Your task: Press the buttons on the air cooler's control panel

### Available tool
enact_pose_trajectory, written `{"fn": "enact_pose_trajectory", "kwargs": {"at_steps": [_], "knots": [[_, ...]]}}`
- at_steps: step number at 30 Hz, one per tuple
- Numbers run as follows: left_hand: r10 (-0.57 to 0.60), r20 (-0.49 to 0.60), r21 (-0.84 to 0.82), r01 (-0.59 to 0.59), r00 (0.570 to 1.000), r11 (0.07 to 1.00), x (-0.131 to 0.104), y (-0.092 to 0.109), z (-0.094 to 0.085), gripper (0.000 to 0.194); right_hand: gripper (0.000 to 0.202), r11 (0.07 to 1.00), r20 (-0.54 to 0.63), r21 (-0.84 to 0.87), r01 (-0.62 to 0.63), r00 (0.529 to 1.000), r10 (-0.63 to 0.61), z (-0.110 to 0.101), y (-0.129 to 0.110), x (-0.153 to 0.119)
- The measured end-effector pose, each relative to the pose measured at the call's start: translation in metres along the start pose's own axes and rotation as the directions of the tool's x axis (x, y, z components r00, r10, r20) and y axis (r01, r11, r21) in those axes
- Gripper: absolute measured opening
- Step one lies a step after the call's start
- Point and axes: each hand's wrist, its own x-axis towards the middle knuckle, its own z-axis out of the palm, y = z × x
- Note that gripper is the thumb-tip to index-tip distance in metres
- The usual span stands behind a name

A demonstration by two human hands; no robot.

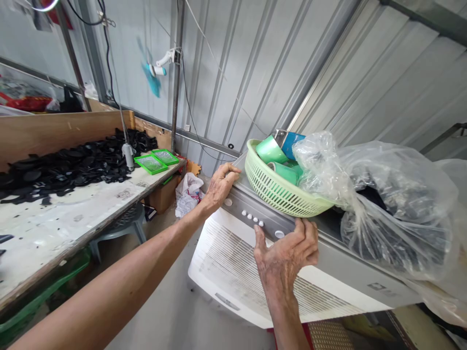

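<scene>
A white and grey slatted appliance (226,248) with a row of round buttons stands in the middle. My left hand (221,187) rests on its top left corner, fingers curled over the edge. My right hand (286,248) lies at the front panel, with the thumb by the small white buttons and the other fingers bent onto the top edge. On top sits a light green basket (280,194) holding green cups (272,149) and a blue item (292,144). Beside the basket is a clear plastic bag (394,194) with dark contents.
At left, a worktable (73,218) carries a pile of black pieces (73,163) and two green trays (151,164). A grey stool (126,226) stands under it. A small blue fan (152,80) is clamped to a pole. White cloth (188,194) lies behind.
</scene>
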Motion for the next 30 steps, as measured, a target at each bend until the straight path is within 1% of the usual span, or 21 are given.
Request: {"fn": "enact_pose_trajectory", "kwargs": {"at_steps": [7, 13, 16, 20, 25, 30], "knots": [[0.004, -0.014, -0.013, -0.004, 1.0, 1.0, 0.0006, -0.0025, 0.0012, 0.016, 0.091, 0.999, -0.028, -0.022, -0.029, 0.999, 0.028, 0.0052, -0.0056, -0.0002], [0.009, -0.016, -0.015, -0.009, 1.0, 1.0, 0.001, -0.0044, 0.0014, 0.016, 0.086, 1.0, -0.001, 0.012, -0.007, 1.0, 0.007, 0.0014, -0.0018, -0.0014], [0.017, -0.015, -0.013, -0.018, 1.0, 1.0, 0.0014, -0.0043, 0.0011, 0.016, 0.085, 1.0, -0.009, -0.001, 0.002, 1.0, -0.002, 0.0002, -0.0006, -0.0008], [0.015, -0.009, -0.021, -0.015, 1.0, 1.0, 0.001, -0.0032, 0.0001, 0.018, 0.086, 1.0, -0.032, -0.006, 0.011, 0.999, -0.011, 0.0012, -0.0015, 0.0002], [0.006, -0.01, -0.005, -0.006, 1.0, 1.0, -0.0006, 0.0004, -0.0004, 0.018, 0.09, 1.0, -0.023, -0.002, -0.022, 0.999, 0.022, 0.0046, -0.0042, -0.0004], [0.005, -0.008, -0.001, -0.005, 1.0, 1.0, -0.0019, 0.0036, -0.0004, 0.018, 0.09, 0.999, -0.051, -0.031, -0.036, 0.998, 0.035, 0.0072, -0.0086, -0.0003]]}}
